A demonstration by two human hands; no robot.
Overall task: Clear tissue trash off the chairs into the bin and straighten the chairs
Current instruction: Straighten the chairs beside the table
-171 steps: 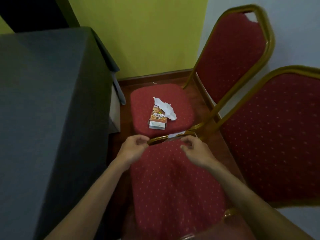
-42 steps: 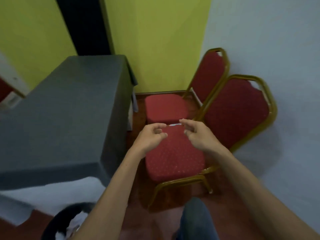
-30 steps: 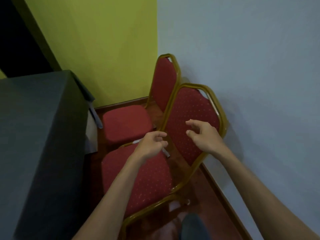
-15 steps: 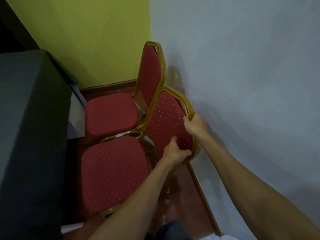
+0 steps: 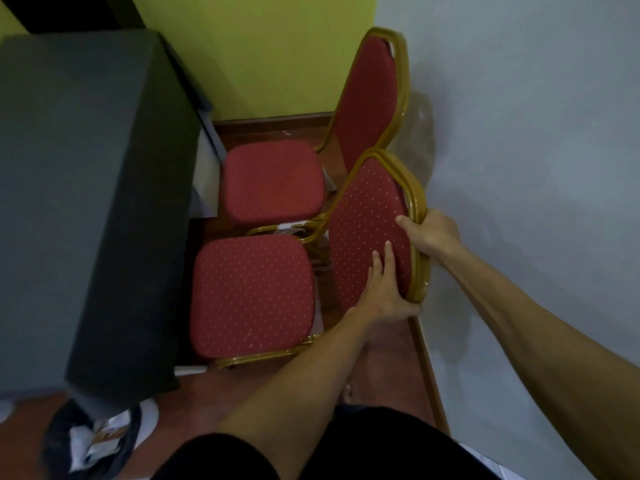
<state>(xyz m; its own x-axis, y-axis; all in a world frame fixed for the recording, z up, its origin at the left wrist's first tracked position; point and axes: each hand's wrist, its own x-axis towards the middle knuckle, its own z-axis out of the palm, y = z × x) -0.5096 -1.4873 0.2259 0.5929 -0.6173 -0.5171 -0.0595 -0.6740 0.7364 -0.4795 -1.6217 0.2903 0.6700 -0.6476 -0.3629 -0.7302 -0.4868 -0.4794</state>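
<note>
We see two red padded chairs with gold frames along the right wall. The near chair (image 5: 252,296) has a dotted seat and back; the far chair (image 5: 273,181) stands just beyond it. Both seats are bare. At near left, the dark, blurred bin (image 5: 55,427) holds white tissue trash (image 5: 80,443).

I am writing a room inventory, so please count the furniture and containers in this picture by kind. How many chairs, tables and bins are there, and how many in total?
Chairs: 2, the near chair, gripped at its backrest by the left hand and the right hand, and the far chair
Tables: 1, the grey-covered table
Bins: 1, the bin
Total: 4
</note>
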